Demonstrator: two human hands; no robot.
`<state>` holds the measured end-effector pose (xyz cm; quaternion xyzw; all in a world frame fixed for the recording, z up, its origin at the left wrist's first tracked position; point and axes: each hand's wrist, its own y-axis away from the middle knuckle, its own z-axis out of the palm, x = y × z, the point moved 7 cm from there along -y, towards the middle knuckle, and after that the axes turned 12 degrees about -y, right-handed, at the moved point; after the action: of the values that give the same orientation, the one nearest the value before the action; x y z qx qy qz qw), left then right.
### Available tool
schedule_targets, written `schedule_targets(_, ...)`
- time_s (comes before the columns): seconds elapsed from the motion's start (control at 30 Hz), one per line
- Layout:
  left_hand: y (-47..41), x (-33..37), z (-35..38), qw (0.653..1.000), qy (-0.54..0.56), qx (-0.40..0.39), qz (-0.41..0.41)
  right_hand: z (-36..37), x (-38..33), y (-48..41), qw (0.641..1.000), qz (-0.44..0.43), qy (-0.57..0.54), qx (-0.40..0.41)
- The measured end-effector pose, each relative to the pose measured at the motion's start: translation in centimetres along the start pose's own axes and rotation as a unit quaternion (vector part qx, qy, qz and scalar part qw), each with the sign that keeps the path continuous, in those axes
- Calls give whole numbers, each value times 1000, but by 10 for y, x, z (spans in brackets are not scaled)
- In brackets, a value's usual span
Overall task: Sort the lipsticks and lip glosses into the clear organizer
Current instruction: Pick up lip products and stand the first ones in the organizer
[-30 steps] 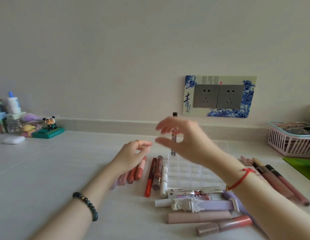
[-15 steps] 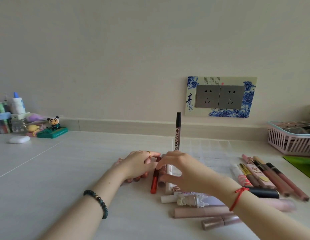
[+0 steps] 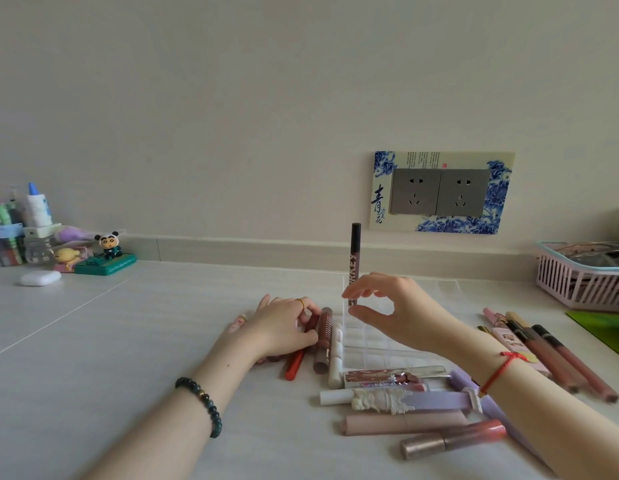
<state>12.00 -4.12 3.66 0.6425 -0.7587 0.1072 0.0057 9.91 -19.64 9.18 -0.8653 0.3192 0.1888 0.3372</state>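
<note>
1. At the far left of the counter [image 3: 134, 341] a cluster of bottles [image 3: 36, 209], a panda figurine [image 3: 108, 244] and a white earbud case [image 3: 40, 278] sit well apart from the work.
2. The left hand [image 3: 283, 327] lies curled over loose tubes just left of the clear organizer [image 3: 398, 344]. Its fingers [image 3: 309, 315] touch a dark red tube [image 3: 309, 323], beside a brown gloss tube [image 3: 323, 337]; whether they actually grip it I cannot tell.
3. One dark lip gloss [image 3: 354, 263] stands upright in a slot at the organizer's back left corner, so the sorting looks barely begun.
4. The right hand [image 3: 394, 313] hovers by that gloss. Thumb and fingers [image 3: 361, 287] are spread in a loose ring and hold nothing; the tube looks to stand by itself.
5. The next move is likely picking up another tube and setting it upright in a free slot. That calls for a narrow pinch and a straight drop, without knocking the standing gloss.
6. In front of the organizer lie a lilac ornate tube [image 3: 415, 400], a pink tube [image 3: 405, 422] and a rose gloss [image 3: 453, 438], some overlapping its near edge; they may need clearing first.
7. To the right, more long glosses [image 3: 557, 358] lie side by side, then a pink basket [image 3: 581, 278] beyond.
</note>
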Motion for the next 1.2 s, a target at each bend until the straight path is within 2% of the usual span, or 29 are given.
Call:
schedule_targets(0.33, 5, 2, -8, 998, 38, 19, -39, -6, 0, 0, 1000, 0, -6, 8)
schedule_targets(0.53, 3, -4, -11, 987, 141, 34, -68, -11, -3, 0, 1000, -5, -8, 16)
schedule_targets(0.73, -5, -6, -29, 945, 312, 84, -53, -15, -4, 0, 1000, -9, -14, 18)
schedule_targets(0.8, -7, -10, -38, 917, 380, 105, -59, -18, -5, 0, 1000, -10, -17, 22)
schedule_targets(0.87, -6, -12, -44, 869, 478, 108, -67, -20, -6, 0, 999, -14, -20, 28)
schedule_targets(0.97, -6, -4, -47, 756, 645, 87, -67, -21, -10, 0, 999, -25, -21, 34)
schedule_targets(1.03, -6, 3, -48, 695, 711, 77, -66, -20, -13, -1, 999, -33, -24, 33)
schedule_targets(1.1, -6, 9, -48, 660, 746, 72, -58, -21, -15, -1, 998, -33, -45, 42)
schedule_targets(1.2, -7, 16, -47, 639, 765, 67, -35, -31, -16, -2, 986, -31, -128, 98)
